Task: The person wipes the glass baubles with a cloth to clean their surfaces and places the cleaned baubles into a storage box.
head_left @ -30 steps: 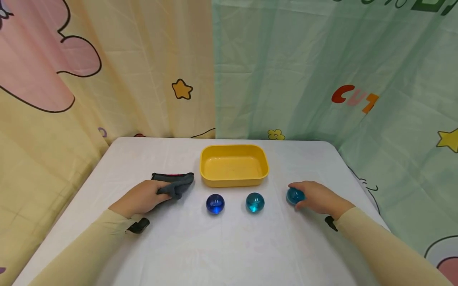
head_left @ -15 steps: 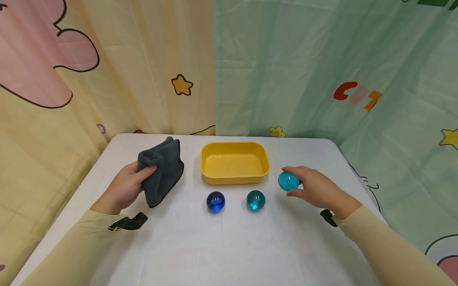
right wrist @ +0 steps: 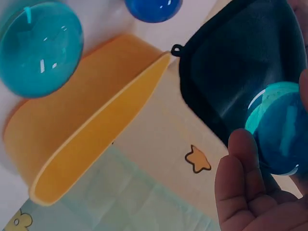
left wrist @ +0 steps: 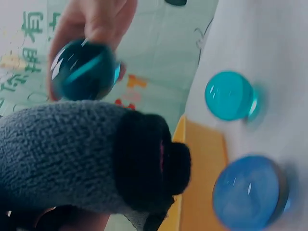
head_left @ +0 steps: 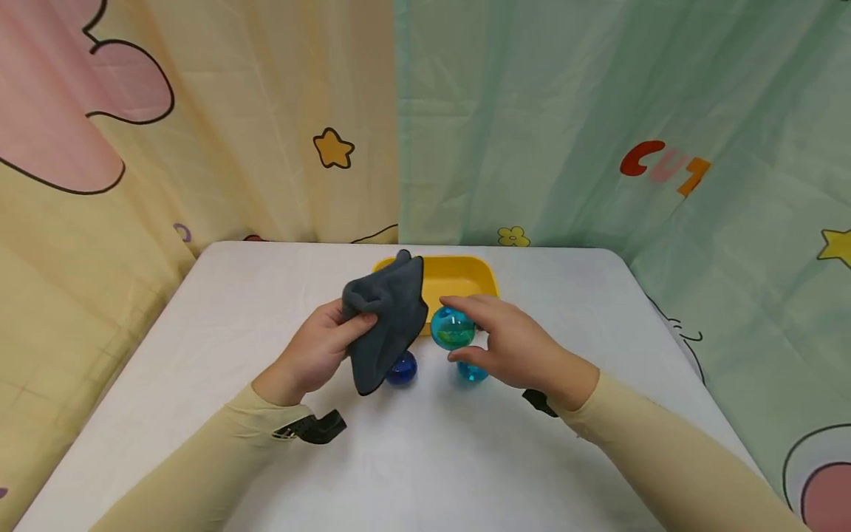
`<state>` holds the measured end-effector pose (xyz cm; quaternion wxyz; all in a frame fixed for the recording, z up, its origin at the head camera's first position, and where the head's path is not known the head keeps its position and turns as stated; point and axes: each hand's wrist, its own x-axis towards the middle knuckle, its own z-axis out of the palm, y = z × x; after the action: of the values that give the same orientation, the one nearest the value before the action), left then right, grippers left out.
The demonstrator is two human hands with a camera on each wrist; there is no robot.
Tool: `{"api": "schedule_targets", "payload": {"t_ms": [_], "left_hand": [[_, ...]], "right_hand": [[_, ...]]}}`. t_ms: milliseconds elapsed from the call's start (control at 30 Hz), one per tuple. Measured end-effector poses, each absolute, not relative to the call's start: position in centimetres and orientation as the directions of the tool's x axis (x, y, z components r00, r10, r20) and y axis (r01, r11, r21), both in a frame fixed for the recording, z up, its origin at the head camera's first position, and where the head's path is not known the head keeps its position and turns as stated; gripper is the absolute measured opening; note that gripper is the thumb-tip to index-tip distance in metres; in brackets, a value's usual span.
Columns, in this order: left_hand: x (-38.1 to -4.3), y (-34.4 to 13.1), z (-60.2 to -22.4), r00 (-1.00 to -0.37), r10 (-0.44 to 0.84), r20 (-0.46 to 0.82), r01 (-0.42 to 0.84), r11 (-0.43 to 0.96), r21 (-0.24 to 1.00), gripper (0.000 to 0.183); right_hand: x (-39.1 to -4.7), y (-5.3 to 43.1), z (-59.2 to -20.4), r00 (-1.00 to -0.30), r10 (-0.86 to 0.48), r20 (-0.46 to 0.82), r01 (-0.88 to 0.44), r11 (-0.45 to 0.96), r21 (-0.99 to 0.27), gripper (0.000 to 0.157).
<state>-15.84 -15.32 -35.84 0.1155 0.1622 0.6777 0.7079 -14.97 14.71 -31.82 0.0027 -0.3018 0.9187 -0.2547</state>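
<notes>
— Right hand [head_left: 521, 351], state?
— Gripping. Thumb and fingers pinch a clear turquoise ball [head_left: 452, 329], raised off the white table [head_left: 532, 465].
— And the left hand [head_left: 314, 353]?
— Also gripping: it holds a folded dark grey cloth [head_left: 391, 318], thumb across the near face. Cloth is off the table too.
— Spacing of ball and cloth?
— Near each other, not touching; head view shows a gap.
— Other items?
— Yellow tray [head_left: 468, 275] behind, partly hidden by cloth and fingers. Two balls rest on the table on its near side, apart from each other: a dark blue ball [head_left: 402, 369], partly covered by the cloth, and a second turquoise ball [head_left: 473, 372], partly covered by the thumb.
</notes>
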Motion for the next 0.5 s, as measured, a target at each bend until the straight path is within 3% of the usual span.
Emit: {"api": "schedule_targets", "payload": {"t_ms": [100,300,367,500], "left_hand": [[-15.8,-13.9,-36.3,-0.873,0.482,0.077,0.069,-0.034,0.997,0.045],[-15.4,-13.8,-37.0,-0.764,0.638,0.099,0.079,-0.061,0.995,0.077],[-15.5,-14.0,-37.2,-0.752,0.653,0.091,0.057,-0.073,0.996,0.076],[-15.7,-13.6,-37.3,-0.743,0.661,0.105,0.053,-0.098,0.994,0.055]], "right_hand": [[-15.1,13.3,-32.2,-0.815,-0.554,0.173,-0.557,0.663,-0.501,0.082],[-14.8,11.9,-32.8,-0.884,-0.442,0.151,-0.441,0.683,-0.583,0.083],[-14.7,11.8,-33.0,-0.889,-0.428,0.164,-0.437,0.685,-0.583,0.079],[-14.6,12.0,-33.7,-0.823,-0.486,0.296,-0.566,0.648,-0.509,0.072]]}}
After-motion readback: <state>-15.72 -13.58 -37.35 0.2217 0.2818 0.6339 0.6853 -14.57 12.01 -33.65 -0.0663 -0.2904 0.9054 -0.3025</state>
